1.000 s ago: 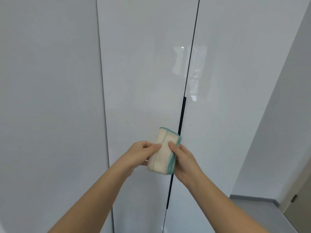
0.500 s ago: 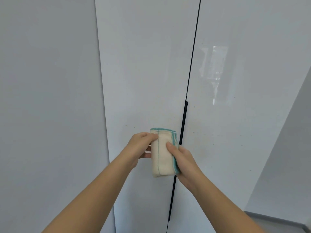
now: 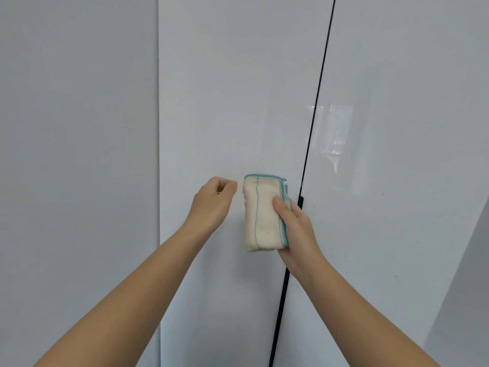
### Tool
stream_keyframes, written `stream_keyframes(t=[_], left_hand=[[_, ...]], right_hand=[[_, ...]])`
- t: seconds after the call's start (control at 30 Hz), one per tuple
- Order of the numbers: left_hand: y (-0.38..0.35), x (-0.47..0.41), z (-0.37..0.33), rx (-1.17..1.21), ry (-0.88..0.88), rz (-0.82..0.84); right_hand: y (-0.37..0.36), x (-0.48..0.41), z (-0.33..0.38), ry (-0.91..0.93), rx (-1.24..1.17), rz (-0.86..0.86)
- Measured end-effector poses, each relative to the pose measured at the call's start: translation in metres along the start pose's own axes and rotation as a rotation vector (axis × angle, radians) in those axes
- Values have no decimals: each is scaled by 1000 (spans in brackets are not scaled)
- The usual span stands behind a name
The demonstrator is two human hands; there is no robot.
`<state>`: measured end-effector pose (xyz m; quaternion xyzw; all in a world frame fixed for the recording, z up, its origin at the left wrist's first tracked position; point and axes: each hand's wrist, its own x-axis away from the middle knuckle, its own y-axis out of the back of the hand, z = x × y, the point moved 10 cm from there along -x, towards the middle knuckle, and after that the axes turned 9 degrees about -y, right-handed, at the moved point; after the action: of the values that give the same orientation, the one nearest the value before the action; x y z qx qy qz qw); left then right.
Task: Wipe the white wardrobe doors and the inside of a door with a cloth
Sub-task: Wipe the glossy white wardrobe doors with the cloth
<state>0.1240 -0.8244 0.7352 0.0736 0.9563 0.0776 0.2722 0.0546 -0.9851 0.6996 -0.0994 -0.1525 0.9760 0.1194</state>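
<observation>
A folded cream cloth (image 3: 260, 215) with a teal edge stands upright in my right hand (image 3: 296, 231), thumb across its front. It is held in front of the glossy white left wardrobe door (image 3: 232, 102), near the dark gap with the black handle strip (image 3: 300, 201). The right wardrobe door (image 3: 397, 154) fills the area past that gap. My left hand (image 3: 213, 201) hovers just left of the cloth, apart from it, fingers loosely curled with nothing in them.
A matte white side panel or wall (image 3: 79, 154) runs down the left of the wardrobe. At the lower right a grey wall (image 3: 465, 300) meets the wardrobe at an angle. A window reflection (image 3: 333, 133) shows on the right door.
My left hand has let go of the cloth and drawn a little left. The cloth now rests in my right hand alone. The view has shifted right to left across the doors.
</observation>
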Motion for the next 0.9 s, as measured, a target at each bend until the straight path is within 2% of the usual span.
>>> stream_keyframes(t=[0.23, 0.47, 0.77, 0.9], left_hand=[[42, -106, -59, -166, -385, -193], [54, -186, -124, -301, -643, -197], [86, -244, -220, -554, -801, -305], [98, -262, -249, -689, -842, -365]], right_hand=[[-36, -63, 103, 284, 12, -37], [-64, -101, 196, 537, 104, -147], [-111, -122, 332, 830, 263, -194], [-121, -122, 394, 992, 373, -324]])
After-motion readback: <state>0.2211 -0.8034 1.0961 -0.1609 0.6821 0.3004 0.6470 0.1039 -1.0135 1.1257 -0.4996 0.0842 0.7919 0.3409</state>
